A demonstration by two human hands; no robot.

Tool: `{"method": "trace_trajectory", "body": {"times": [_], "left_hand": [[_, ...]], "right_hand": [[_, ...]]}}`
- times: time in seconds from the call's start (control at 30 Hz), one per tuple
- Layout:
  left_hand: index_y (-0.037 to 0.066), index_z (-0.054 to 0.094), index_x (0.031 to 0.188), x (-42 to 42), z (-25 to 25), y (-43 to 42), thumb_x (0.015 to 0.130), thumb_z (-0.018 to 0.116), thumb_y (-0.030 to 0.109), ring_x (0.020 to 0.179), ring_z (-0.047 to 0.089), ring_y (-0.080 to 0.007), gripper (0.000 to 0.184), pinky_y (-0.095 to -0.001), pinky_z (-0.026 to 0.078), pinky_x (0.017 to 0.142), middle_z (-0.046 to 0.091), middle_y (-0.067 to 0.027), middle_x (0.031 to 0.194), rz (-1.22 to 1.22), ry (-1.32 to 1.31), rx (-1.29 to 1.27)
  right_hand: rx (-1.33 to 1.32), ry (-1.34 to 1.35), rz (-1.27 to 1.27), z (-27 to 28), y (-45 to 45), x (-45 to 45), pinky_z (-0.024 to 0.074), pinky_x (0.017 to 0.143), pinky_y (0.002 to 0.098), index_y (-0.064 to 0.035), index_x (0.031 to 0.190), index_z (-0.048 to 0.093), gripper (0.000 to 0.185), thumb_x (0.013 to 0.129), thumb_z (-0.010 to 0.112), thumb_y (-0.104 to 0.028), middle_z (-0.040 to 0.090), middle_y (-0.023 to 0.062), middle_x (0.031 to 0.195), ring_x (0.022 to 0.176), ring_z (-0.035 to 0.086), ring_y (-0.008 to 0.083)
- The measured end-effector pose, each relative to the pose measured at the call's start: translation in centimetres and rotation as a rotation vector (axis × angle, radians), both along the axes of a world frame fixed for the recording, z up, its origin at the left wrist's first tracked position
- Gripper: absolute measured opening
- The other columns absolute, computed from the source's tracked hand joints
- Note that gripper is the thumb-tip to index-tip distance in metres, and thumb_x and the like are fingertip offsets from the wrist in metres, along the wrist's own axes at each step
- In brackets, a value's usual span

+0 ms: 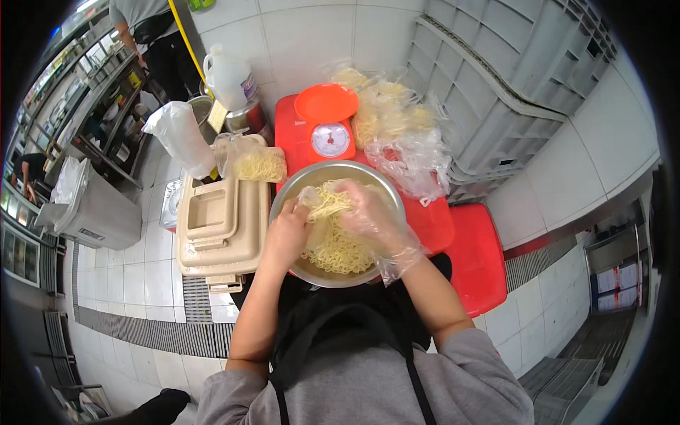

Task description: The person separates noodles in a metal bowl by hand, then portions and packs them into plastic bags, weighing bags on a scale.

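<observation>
A metal bowl stands in front of me with loose yellow noodles in it. My right hand, in a clear plastic glove, is closed around a bunch of the noodles over the bowl. At the bowl's left side, my bare left hand pinches the edge of a clear plastic bag. The bunch of noodles lies at the bag's mouth, between both hands. How much is inside the bag is hard to see.
Behind the bowl, an orange-topped kitchen scale stands on a red stool. Bagged noodles lie right of it, another noodle bag left. A beige lidded bin is at left, grey crates at right. A person stands far left.
</observation>
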State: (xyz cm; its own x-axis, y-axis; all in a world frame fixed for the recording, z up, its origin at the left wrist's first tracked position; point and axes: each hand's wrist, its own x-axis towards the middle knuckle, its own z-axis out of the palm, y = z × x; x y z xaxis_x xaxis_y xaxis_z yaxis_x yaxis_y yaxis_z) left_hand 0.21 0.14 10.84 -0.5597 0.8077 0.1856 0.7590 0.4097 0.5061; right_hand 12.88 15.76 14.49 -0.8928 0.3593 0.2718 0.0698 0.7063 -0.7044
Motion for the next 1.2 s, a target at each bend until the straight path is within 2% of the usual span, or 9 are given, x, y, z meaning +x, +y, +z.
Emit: {"method": "trace_trajectory", "body": {"times": [0.13,0.33,0.53,0.63,0.73,0.83,0.97,1.07,1.2], "left_hand": [[-0.005,0.061,0.092,-1.8,-0.6,-1.3,0.076,0.062,0.005,0.091,0.062,-0.0415,0.019,-0.0475,0.052,0.079,0.058,-0.0253,0.117,0.122,0.006,-0.066],[-0.008,0.062,0.098,-2.9,0.0,-2.2,0.07,0.061,-0.001,0.094,0.062,-0.0403,0.028,-0.0436,0.051,0.084,0.06,-0.0248,0.112,0.166,-0.011,0.035],[-0.008,0.061,0.111,-1.3,1.3,-1.5,0.067,0.064,-0.003,0.107,0.058,-0.0389,0.044,-0.0394,0.048,0.093,0.058,-0.0256,0.118,0.096,-0.126,0.204],[-0.008,0.056,0.118,-1.0,1.0,-0.9,0.066,0.066,-0.002,0.112,0.055,-0.0391,0.053,-0.039,0.046,0.096,0.055,-0.0254,0.124,0.095,-0.143,0.213],[-0.007,0.049,0.127,-0.8,0.7,-0.8,0.065,0.067,-0.002,0.117,0.052,-0.0394,0.064,-0.0391,0.044,0.099,0.051,-0.0252,0.13,0.075,-0.095,0.198],[-0.006,0.042,0.133,-1.1,1.1,-1.1,0.065,0.067,-0.001,0.121,0.048,-0.039,0.073,-0.0391,0.042,0.101,0.046,-0.0255,0.134,0.047,-0.129,0.125],[-0.004,0.042,0.135,-1.0,2.3,-0.6,0.063,0.069,0.0,0.129,0.042,-0.0349,0.077,-0.0372,0.035,0.107,0.042,-0.0241,0.14,0.017,-0.23,0.068],[-0.004,0.041,0.136,-1.4,2.1,-0.5,0.063,0.068,0.0,0.13,0.041,-0.0348,0.077,-0.0367,0.035,0.108,0.041,-0.0242,0.141,-0.063,-0.193,0.054],[-0.005,0.039,0.136,-2.0,1.6,-1.2,0.067,0.063,-0.001,0.125,0.046,-0.0378,0.073,-0.0383,0.038,0.105,0.043,-0.0254,0.138,0.028,-0.183,0.078]], "right_hand": [[0.1,-0.212,-0.214,-4.3,3.9,1.3,0.0489,0.069,0.0437,-0.0086,0.105,0.058,0.027,0.078,0.056,-0.01,0.063,0.0167,0.073,0.072,0.063,0.0323],[0.597,-0.438,-0.021,-12.2,5.3,1.7,0.0497,0.072,0.0407,-0.0038,0.1,0.06,0.023,0.08,0.055,-0.014,0.064,0.0146,0.08,0.077,0.062,0.0334],[0.391,0.13,0.185,-5.2,1.6,-0.3,0.0461,0.086,0.0417,0.0025,0.121,0.055,0.05,0.078,0.066,-0.02,0.06,0.0204,0.11,0.102,0.058,0.0337],[-0.007,-0.199,0.188,-4.8,-0.9,-1.5,0.0477,0.084,0.0402,0.0041,0.118,0.057,0.051,0.076,0.071,-0.022,0.063,0.0204,0.106,0.096,0.061,0.0363],[-0.334,-0.197,0.071,-6.2,0.0,-3.0,0.0502,0.076,0.0364,0.005,0.103,0.063,0.038,0.077,0.071,-0.021,0.067,0.0168,0.093,0.083,0.065,0.0283],[-0.766,-0.004,0.281,-3.3,2.3,-3.6,0.0509,0.07,0.0319,0.0036,0.093,0.066,0.026,0.077,0.069,-0.017,0.068,0.0102,0.082,0.073,0.065,0.0164],[-0.403,0.099,0.353,8.3,3.2,-4.1,0.0508,0.071,0.0283,0.0021,0.09,0.068,0.02,0.079,0.067,-0.014,0.068,0.0051,0.083,0.077,0.064,0.0123],[-0.405,0.4,0.508,11.9,3.9,-5.3,0.0511,0.066,0.0233,0.0037,0.103,0.067,0.025,0.082,0.065,-0.008,0.069,0.0091,0.098,0.08,0.064,0.0116],[-0.607,0.356,0.309,15.7,5.1,-3.3,0.0517,0.065,0.024,0.0032,0.102,0.068,0.026,0.082,0.066,-0.013,0.069,0.0099,0.099,0.08,0.065,0.0123]]}}
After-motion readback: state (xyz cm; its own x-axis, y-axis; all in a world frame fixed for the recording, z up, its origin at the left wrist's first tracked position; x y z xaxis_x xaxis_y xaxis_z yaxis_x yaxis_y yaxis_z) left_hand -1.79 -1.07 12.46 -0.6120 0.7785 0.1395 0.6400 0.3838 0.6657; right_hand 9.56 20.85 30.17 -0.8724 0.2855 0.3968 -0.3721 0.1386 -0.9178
